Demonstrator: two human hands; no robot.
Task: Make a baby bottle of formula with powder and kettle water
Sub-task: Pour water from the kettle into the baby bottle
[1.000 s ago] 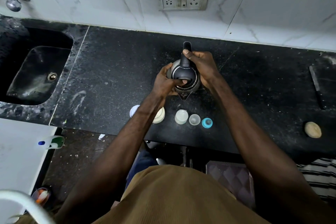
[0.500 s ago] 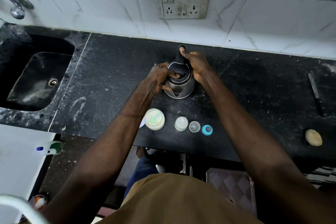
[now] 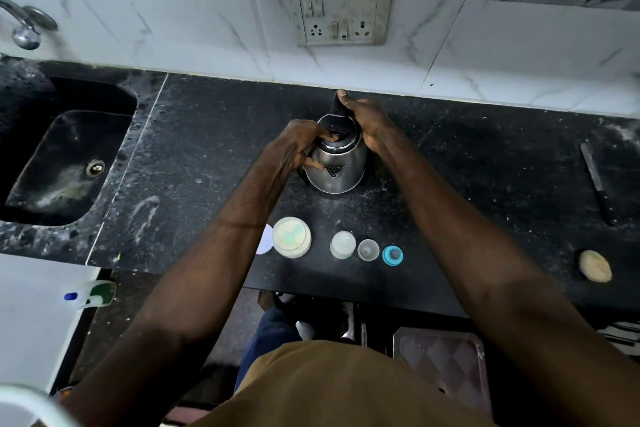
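A steel kettle (image 3: 341,173) with a black lid stands on the black counter (image 3: 467,184), near the wall. My right hand (image 3: 363,114) grips its black handle at the back. My left hand (image 3: 299,146) rests on the lid, fingers pressing its centre, thumb against the body. Near the front edge stand an open tub of formula powder (image 3: 292,237) with a scoop in it, its lid (image 3: 265,239) beside it, the clear baby bottle (image 3: 343,245), a small clear cap (image 3: 368,249) and a blue teat ring (image 3: 392,255).
A dark sink (image 3: 65,156) lies at the left with a tap (image 3: 24,28) above it. A wall socket (image 3: 341,15) is behind the kettle. A knife (image 3: 597,182) and a beige round lump (image 3: 595,266) lie at the right. A spray bottle (image 3: 91,294) lies on a white surface.
The kettle has moved away from me toward the wall and now stands on the counter. Both hands stayed on it. The powder tub, earlier hidden by my left arm, is in view.
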